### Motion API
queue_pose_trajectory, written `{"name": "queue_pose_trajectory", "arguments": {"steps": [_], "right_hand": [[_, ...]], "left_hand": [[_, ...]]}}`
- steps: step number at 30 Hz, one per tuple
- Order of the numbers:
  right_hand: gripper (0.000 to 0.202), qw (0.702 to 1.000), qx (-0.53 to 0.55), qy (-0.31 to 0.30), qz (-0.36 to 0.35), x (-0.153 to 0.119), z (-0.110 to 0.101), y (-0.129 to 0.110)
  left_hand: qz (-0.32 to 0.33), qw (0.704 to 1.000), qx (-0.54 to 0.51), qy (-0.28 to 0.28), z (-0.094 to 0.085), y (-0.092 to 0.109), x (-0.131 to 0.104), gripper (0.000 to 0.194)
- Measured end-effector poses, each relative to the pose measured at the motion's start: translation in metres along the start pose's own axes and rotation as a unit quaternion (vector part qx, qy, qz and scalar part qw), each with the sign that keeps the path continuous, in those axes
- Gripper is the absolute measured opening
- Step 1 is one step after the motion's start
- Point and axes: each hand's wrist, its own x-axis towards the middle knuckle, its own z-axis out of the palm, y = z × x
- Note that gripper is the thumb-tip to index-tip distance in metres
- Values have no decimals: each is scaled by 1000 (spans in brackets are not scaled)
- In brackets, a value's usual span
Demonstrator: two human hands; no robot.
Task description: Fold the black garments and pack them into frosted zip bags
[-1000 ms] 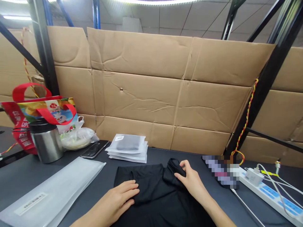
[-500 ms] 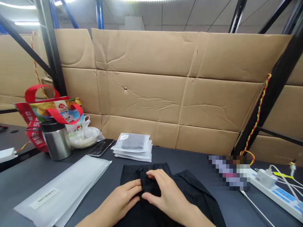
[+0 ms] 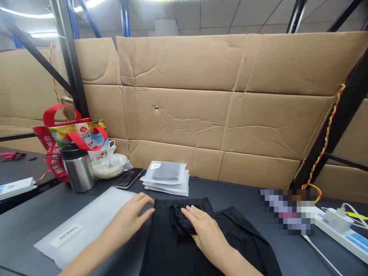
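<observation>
Black trousers (image 3: 169, 253), or a similar black garment, lie in front of me with the waistband edge at the far side. On their upper part sits a bunched roll of black cloth (image 3: 179, 220). My right hand (image 3: 205, 232) is laid over this roll, fingers across its top and the thumb at its near edge, partly hidden. Just left of the waistband's corner, my left hand (image 3: 135, 216) is open with thumb and fingers apart, holding nothing. Beneath the left forearm is a frosted plastic bag (image 3: 94, 218) with a barcode label.
Beyond the garment stands a stack of small packed bags (image 3: 166, 178). A phone (image 3: 129, 178), a steel flask (image 3: 79, 172) and a red-handled carrier bag (image 3: 77, 132) are at the left. On the right lies a power strip (image 3: 319, 218) with cables. Cardboard (image 3: 184, 115) walls the back.
My left hand has come off the bunched cloth and moved left, opening. My right hand has settled onto the roll, which now looks more compact. The view has shifted slightly.
</observation>
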Motion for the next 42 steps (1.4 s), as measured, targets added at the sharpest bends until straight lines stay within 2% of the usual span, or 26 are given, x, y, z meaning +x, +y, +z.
{"name": "queue_pose_trajectory", "arguments": {"steps": [1, 3, 6, 9, 12, 16, 19, 22, 25, 28, 30, 31, 33, 35, 36, 37, 39, 42], "right_hand": [[80, 1000, 0, 0, 3, 0, 0, 1], [80, 1000, 0, -2, 11, -1, -1, 1], [79, 1000, -1, -7, 18, -1, -4, -2], [77, 1000, -7, -17, 20, -1, -7, -5], [77, 1000, -6, -13, 18, -2, -6, -5], [73, 998, 50, 15, 28, -3, -4, -3], [56, 979, 177, 74, 62, -1, -7, -1], [33, 923, 312, 160, 160, 2, -13, 6], [42, 881, 346, 219, 237, 3, -21, 17], [51, 857, 352, 265, 267, -1, -31, 29], [49, 847, 342, 297, 280, -6, -36, 31], [46, 855, 330, 302, 263, -9, -38, 30], [41, 900, 297, 269, 172, -16, -40, 24], [51, 953, 257, 158, 31, -23, -39, 13], [61, 967, 236, 88, -28, -26, -39, 7], [70, 975, 212, 23, -68, -28, -38, 2], [83, 978, 167, -73, -104, -31, -38, -5], [88, 978, 108, -142, -111, -32, -40, -7]], "left_hand": [[-32, 999, 29, 7, -11, -17, -3, 17], [-112, 991, 64, -14, -28, -50, -12, 26], [-172, 982, 36, -64, -40, -84, -27, 35], [-187, 978, -23, -93, -43, -94, -35, 36], [-196, 972, -66, -113, -46, -91, -35, 32], [-198, 976, -39, -77, -51, -69, -32, 28], [-162, 983, -47, -74, -42, -29, -23, 23], [-106, 979, -115, -132, -14, 21, -8, 21], [-66, 966, -160, -193, 25, 58, 7, 20], [-43, 953, -191, -231, 54, 70, 19, 17], [-38, 944, -209, -251, 63, 68, 24, 17], [-39, 938, -221, -264, 65, 65, 25, 17], [-48, 925, -243, -289, 66, 58, 27, 19], [-63, 916, -257, -301, 67, 52, 27, 24], [-70, 915, -261, -301, 68, 49, 27, 26], [-78, 914, -261, -299, 69, 46, 27, 27], [-90, 917, -252, -294, 72, 42, 28, 29], [-90, 930, -217, -282, 69, 41, 32, 31]]}}
